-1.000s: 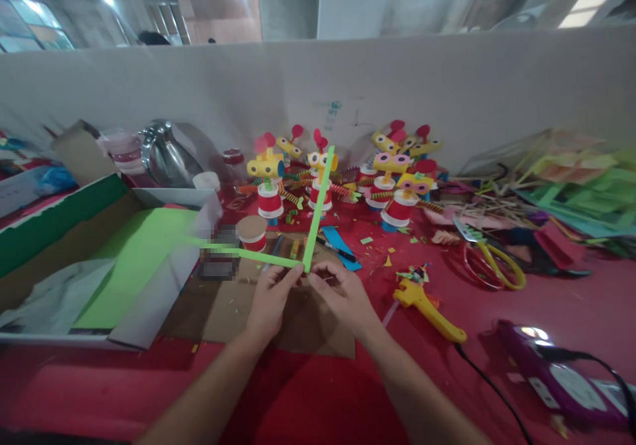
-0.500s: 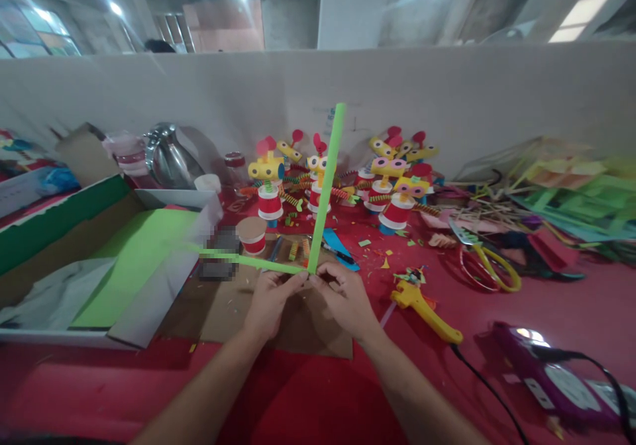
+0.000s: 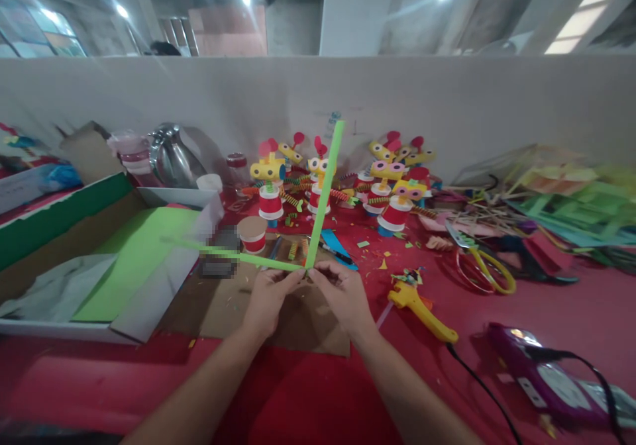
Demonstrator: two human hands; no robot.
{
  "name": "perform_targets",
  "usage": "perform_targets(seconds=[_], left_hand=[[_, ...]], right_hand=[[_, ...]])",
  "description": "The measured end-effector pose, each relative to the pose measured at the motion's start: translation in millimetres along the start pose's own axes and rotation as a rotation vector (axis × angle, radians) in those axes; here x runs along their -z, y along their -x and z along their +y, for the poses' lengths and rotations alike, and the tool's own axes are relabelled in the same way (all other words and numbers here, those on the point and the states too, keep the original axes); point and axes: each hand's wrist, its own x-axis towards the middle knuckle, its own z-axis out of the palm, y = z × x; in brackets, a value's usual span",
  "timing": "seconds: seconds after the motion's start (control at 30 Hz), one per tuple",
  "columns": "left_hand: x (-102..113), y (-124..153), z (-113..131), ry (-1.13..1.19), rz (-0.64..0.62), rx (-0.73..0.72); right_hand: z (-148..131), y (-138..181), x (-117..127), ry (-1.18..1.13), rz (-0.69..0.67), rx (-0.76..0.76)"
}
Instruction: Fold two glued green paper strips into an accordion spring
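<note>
— Where were the green paper strips (image 3: 320, 197) held?

— At the centre of the frame, low, where the two strips met at a corner. One strip was stood up toward the upper middle; the other was run out leftward over the white box (image 3: 149, 299). The joint was pinched by both hands: the left hand (image 3: 265, 299) was closed on it from the left, and the fingers (image 3: 322, 274) of the right hand (image 3: 342, 296) were clamped on it from the right, fingertips all but touching.

— What was lying around that spot?

— A brown cardboard sheet (image 3: 308, 326) was spread on the red bench (image 3: 571, 306) beneath the hands. A small red cup (image 3: 252, 234) was set just beyond, with the cup figures (image 3: 392, 190) ranged behind it. A yellow glue gun (image 3: 422, 302) was laid just right of the hands, scissors (image 3: 479, 263) farther right.

— What might have gone wrong?

— It was judged that the corner could be pulled askew if the pinch were loosened, since the long upright strip was left unsupported and could sag or twist. The figures behind could also be swept by its free end if it were swung.
</note>
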Motion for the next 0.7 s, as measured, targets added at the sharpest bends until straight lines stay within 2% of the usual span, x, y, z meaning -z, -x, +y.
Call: perform_targets(seconds=[0.13,0.3,0.53,0.7], left_hand=[[1.0,-0.6,-1.8,0.01,0.017,0.01],[2.8,-2.6,0.6,0.049,-0.052,0.009],[3.4,-6.8,2.4,0.178,-0.008,0.216],[3.2,-7.4,1.8,0.177,-0.038,0.22]], right_hand=[[3.1,-1.4,0.6,-0.025,-0.018,0.003],[3.5,-4.9,4.2,-0.118,0.013,-0.051],[3.4,-6.2,3.3,-0.174,-0.01,-0.101],[6.8,-5.6,-0.4,-0.158,0.005,-0.079]])
